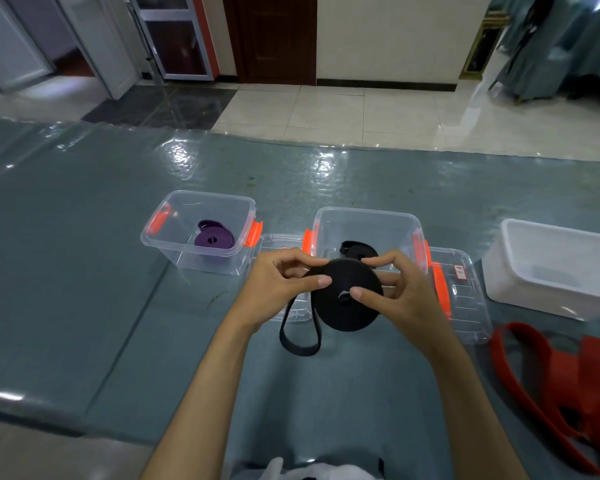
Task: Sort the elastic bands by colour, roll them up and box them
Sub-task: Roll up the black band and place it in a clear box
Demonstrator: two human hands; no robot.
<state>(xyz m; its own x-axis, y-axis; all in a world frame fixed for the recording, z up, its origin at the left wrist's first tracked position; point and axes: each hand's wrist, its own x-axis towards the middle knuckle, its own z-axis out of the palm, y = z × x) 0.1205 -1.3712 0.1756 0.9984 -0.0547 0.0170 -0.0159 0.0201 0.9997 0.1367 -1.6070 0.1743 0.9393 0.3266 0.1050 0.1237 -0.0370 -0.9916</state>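
Though the red sticker [460, 272] on the clear lid [461, 299] is too small to read, you have bare teal table [84, 289] to your left. Your left hand [278, 282] and right hand [395, 289] pinch the black band roll [343, 299] between thumbs and curled fingers, above the table before the middle box [368, 226], its tail [298, 337] hanging.

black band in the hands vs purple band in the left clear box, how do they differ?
The black elastic band is held above the table by the left hand and right hand; the purple elastic band lies in the clear plastic box with orange latches. The black one trails a loose loop; the purple one shows only a short loose end. The black coil looks larger. Both are flat bands wound into coils.
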